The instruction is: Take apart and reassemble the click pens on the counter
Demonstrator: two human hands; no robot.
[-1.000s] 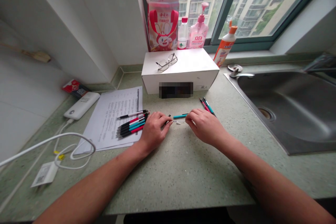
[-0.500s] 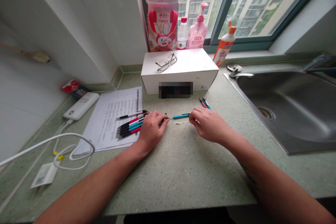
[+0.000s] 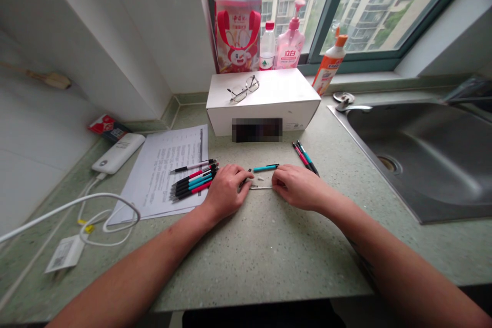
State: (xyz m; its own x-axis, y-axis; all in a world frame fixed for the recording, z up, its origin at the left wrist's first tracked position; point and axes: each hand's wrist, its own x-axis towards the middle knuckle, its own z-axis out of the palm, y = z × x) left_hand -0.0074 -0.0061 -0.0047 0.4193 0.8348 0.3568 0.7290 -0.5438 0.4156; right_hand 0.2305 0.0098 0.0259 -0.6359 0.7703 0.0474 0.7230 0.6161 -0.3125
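My left hand point(image 3: 229, 184) is closed on a dark pen part point(image 3: 243, 181), mostly hidden by its fingers. A thin whitish tube point(image 3: 262, 187), like a pen refill, spans the gap between my hands. My right hand point(image 3: 294, 187) pinches its right end, and the other end lies against my left thumb. Just beyond the tube lie a teal pen barrel point(image 3: 265, 168) and a small white piece point(image 3: 261, 179). Several pens point(image 3: 194, 183) in black, red, teal and white lie beside my left hand, partly on printed sheets point(image 3: 161, 174).
Behind my hands stands a white box point(image 3: 277, 97) with eyeglasses point(image 3: 244, 89) on top. Two pens point(image 3: 304, 157) lie beyond my right hand. A steel sink point(image 3: 415, 164) is at right; a white power bank point(image 3: 120, 154) and cable point(image 3: 115, 197) are at left.
My right hand has moved slightly left and nearer to me, taking up the thin tube that lay on the counter. Its left end now meets my left thumb.
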